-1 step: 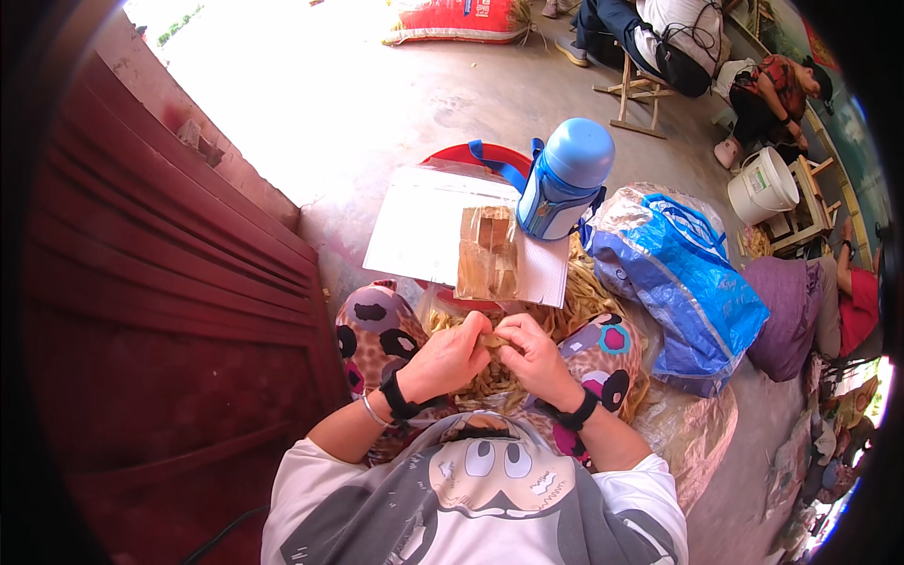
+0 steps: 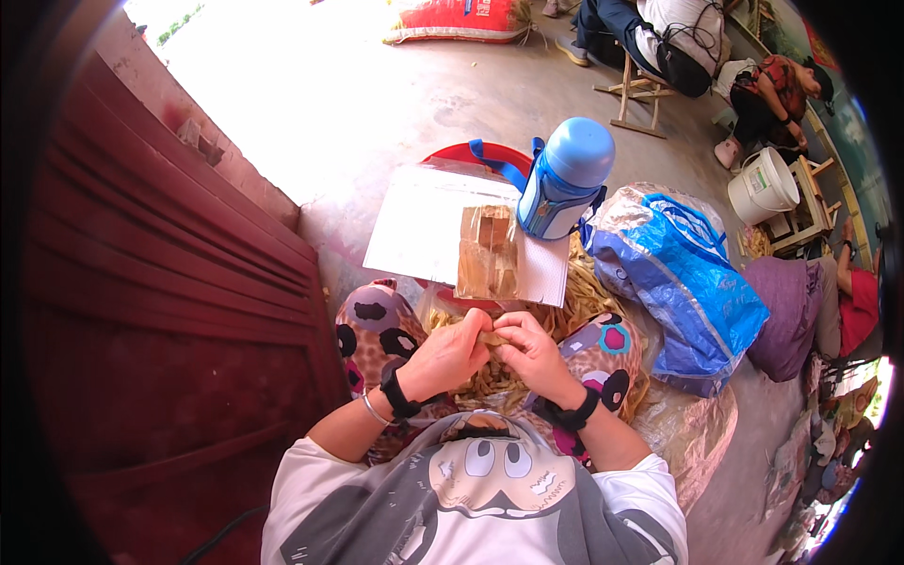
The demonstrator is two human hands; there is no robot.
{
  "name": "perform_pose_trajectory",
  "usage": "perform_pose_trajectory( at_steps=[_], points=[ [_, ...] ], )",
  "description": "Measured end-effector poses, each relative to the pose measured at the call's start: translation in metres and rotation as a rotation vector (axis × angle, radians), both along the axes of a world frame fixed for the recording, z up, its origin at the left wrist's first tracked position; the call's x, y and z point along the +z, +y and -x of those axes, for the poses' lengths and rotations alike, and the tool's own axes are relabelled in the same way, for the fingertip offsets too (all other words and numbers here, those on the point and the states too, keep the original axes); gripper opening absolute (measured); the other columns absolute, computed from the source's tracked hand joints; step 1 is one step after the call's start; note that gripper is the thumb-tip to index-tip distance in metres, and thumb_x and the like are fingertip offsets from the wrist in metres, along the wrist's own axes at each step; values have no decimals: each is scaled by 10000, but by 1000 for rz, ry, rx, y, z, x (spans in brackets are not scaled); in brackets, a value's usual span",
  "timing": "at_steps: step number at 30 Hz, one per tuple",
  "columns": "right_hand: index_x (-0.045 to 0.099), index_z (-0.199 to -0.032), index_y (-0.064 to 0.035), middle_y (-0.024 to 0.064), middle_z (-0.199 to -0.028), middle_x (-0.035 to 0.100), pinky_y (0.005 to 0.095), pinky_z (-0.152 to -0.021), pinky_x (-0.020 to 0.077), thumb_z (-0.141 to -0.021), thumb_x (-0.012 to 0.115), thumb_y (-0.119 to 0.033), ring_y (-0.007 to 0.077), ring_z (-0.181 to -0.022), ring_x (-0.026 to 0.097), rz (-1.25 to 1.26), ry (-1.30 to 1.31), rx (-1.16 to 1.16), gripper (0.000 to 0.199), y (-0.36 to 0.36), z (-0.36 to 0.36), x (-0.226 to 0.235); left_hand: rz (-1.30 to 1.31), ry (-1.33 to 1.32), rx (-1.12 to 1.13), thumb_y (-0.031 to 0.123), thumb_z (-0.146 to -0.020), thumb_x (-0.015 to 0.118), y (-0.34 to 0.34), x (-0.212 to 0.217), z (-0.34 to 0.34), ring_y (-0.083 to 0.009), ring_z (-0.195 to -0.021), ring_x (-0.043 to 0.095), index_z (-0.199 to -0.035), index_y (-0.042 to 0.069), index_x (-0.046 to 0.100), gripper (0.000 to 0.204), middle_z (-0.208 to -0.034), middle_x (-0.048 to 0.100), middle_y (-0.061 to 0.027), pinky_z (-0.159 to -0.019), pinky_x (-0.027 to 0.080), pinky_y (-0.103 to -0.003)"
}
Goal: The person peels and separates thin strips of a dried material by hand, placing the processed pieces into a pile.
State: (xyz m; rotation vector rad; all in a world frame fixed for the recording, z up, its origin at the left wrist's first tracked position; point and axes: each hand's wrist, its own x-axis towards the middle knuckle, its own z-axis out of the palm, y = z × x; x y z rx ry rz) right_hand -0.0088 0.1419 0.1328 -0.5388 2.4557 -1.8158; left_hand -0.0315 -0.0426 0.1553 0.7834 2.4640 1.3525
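Note:
My left hand (image 2: 450, 355) and my right hand (image 2: 535, 356) meet above my lap, fingertips almost touching. Between them they pinch a small pale-yellow, dried-looking strip (image 2: 492, 339); its exact kind is not clear. Under and around the hands lies a heap of similar yellowish strips (image 2: 589, 292), partly on clear plastic sheeting (image 2: 692, 428). Just beyond my fingers, a taped brown cardboard piece (image 2: 487, 254) rests on white paper sheets (image 2: 414, 226). Beside it stands a blue bottle (image 2: 565, 179) in a strapped sleeve.
A red basin (image 2: 461, 153) shows beneath the papers. To the right sits a blue woven bag (image 2: 697, 292), with a purple sack (image 2: 783, 315) past it. A dark red door (image 2: 188, 330) borders my left. Other people, a wooden stool (image 2: 636, 94) and a white bucket (image 2: 763, 185) are farther off.

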Motion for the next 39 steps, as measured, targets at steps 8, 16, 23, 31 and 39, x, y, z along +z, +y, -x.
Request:
perform_pose_trajectory(
  at_steps=[8,16,23,31,39],
  points=[
    [620,-1058,20,45,-1335,407,185,-593,501,-878,550,-56,79,-819,585,464,-632,88,208,21,4,19,11,295,167,5,-772,604,-9,-4,5,-246,-641,587,-910,45,497,179,-823,560,-119,-572,463,-336],
    [600,-1087,47,63,-1394,363,185,-585,505,-892,528,-97,90,-808,595,358,-533,-158,253,20,22,-6,78,260,345,2,-798,562,-10,-26,14,-231,-736,617,-1163,-14,469,377,-1135,512,-161,-660,501,-319],
    [604,-1081,43,53,-1384,382,189,-589,503,-898,532,-112,107,-824,603,357,-616,-124,251,27,8,-6,79,244,313,3,-801,555,-14,-25,13,-231,-756,626,-1181,-10,480,387,-1170,514,-158,-685,509,-330],
    [607,-1072,35,70,-1403,357,196,-586,498,-891,545,-107,104,-821,603,326,-590,-91,239,25,8,-7,54,182,308,7,-782,547,-21,-21,13,-319,-784,612,-1166,-10,477,391,-1151,527,-168,-714,506,-370],
    [580,-1138,-12,44,-1097,591,189,-597,514,-908,543,-98,103,-831,610,477,-701,-107,248,15,-3,7,-53,115,305,89,-814,618,-27,14,-3,-224,-651,605,-990,10,562,201,-916,563,-114,-599,495,-332]
  ],
)
